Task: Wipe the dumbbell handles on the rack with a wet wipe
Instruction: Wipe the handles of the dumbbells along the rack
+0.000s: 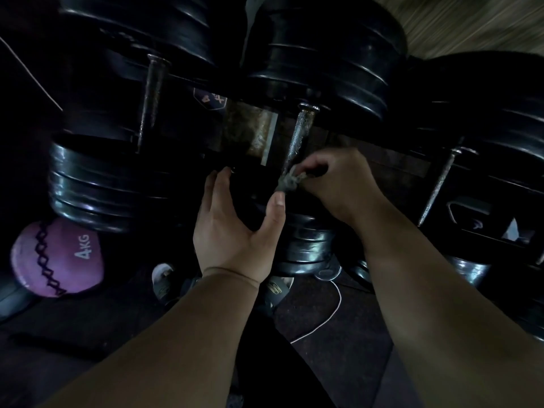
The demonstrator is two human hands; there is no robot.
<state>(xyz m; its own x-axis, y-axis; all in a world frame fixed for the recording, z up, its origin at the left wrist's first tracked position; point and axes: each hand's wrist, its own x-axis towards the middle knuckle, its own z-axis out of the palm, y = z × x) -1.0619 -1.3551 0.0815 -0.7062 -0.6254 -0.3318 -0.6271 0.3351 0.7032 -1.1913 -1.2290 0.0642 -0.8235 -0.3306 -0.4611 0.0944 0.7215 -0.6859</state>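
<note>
Three black dumbbells lie on a dark rack (362,136). The middle one has a knurled metal handle (299,134). My right hand (332,181) pinches a crumpled, dirty grey wet wipe (287,181) against the near end of that handle. My left hand (235,222) rests with fingers spread on the near black weight plates (306,245) of the same dumbbell, its thumb just below the wipe. The left dumbbell's handle (150,98) and the right dumbbell's handle (438,187) are untouched by either hand.
A purple 4 kg kettlebell (57,257) sits on the dark floor at lower left. My shoes (163,278) and a thin white cable (326,316) are below the rack. Rusty rack metal (247,128) shows between the dumbbells. Wood flooring (471,22) lies at top right.
</note>
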